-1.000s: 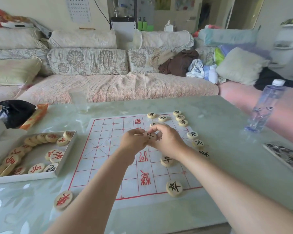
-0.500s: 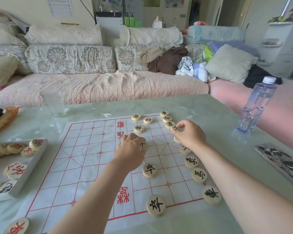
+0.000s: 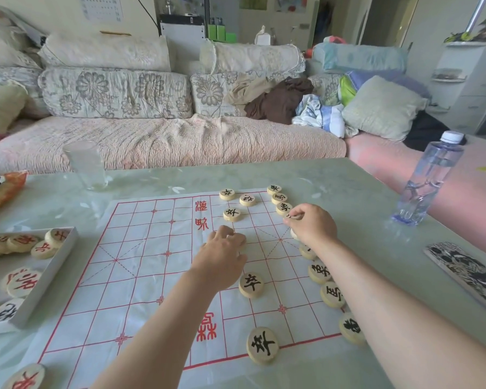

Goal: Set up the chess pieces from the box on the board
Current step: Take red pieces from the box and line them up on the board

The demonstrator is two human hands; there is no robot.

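Placement of black pieces along the right-hand edge of the board [image 3: 141, 276]. The right hand [image 3: 314, 224], right of centre in the frame, is pinching a black-marked disc [image 3: 292, 216] between thumb and forefinger, just below a neighbouring piece [image 3: 284, 208] in the edge row. The left hand [image 3: 222, 251] is lying knuckles-up at mid-frame over the middle of the board, with its fingers bent downward. Whether a piece is sitting under the fingertips cannot be told. Red pieces [image 3: 23, 282] are lying in the box [image 3: 48, 279] at the left edge of the frame, well apart from both hands. The step in hand is probably the seating of the pinched disc on its line crossing. Doing it well is calling for a flat, straight-down lowering so that adjacent pieces are not nudged. It is also calling for a light release, and for a wrist held clear of the edge discs [image 3: 319, 272] lying beside the forearm at lower right.
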